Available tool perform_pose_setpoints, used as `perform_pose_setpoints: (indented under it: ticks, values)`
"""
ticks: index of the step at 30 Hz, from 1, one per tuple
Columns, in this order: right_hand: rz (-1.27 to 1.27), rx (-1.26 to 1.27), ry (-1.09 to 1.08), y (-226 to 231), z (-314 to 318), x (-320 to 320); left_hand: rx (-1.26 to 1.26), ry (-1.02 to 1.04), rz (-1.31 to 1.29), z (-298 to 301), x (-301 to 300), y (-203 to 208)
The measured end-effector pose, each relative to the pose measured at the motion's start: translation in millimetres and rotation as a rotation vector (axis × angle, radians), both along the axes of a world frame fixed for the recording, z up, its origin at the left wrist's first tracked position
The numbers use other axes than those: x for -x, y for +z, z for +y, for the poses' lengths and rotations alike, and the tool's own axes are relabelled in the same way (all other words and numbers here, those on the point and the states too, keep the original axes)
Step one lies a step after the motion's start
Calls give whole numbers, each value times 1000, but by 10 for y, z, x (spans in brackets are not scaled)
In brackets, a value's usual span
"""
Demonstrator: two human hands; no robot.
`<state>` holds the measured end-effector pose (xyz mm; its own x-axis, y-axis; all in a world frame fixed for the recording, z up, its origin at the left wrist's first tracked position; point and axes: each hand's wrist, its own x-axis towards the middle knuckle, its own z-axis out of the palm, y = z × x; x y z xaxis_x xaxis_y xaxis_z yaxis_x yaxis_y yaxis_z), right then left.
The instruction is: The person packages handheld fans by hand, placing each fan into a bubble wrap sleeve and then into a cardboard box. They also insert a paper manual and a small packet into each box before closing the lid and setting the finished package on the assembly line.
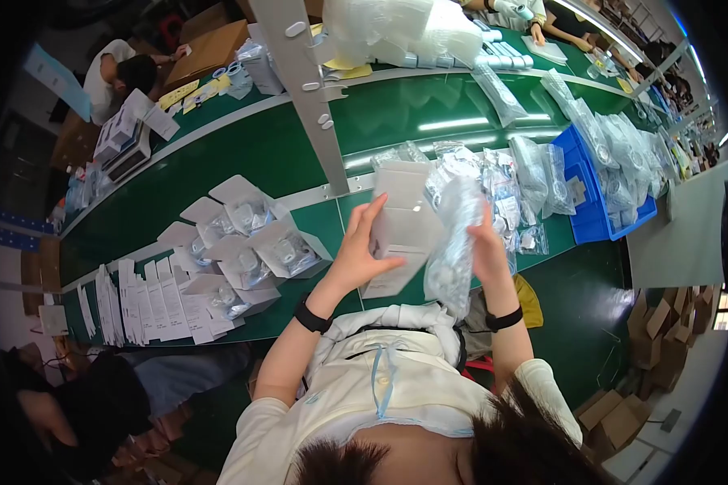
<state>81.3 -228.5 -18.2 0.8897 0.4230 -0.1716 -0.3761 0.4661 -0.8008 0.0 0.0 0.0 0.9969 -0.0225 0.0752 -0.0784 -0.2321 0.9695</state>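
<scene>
The left hand [360,249], thumb and fingers spread wide, has hold of the left side of a white box [404,222] above the desk [325,226] near its front edge; the right hand [487,246], fingers curled, grips a clear bubble-wrap pouch [451,255], slightly blurred, just beside the box. Behind the pouch lie silvery packets [505,202], their markings too small to read. Toward the front left corner, open white boxes [315,245] hold clear-bagged items, beside a row of flat white cartons [158,299] bearing small dark print, illegible here. A blue bin [594,214] with bubble-wrapped bags [618,153] sits at the right end.
</scene>
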Motion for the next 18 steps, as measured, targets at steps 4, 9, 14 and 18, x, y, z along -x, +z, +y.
perform_pose_setpoints:
  ticks: [4,9,14,18]
  values:
    - [-9,-140,-278,316,-56,-166,-325,65,0,-122,-32,-250]
    - [-111,-9,-619,328,650,15,-442,181,-145,-257,5,-573]
    - [-324,350,-791,49,745,-63,-469,329,-275,-342,86,-696]
    - [10,67,-799,-8,686,-206,-341,333,-294,-434,76,-572]
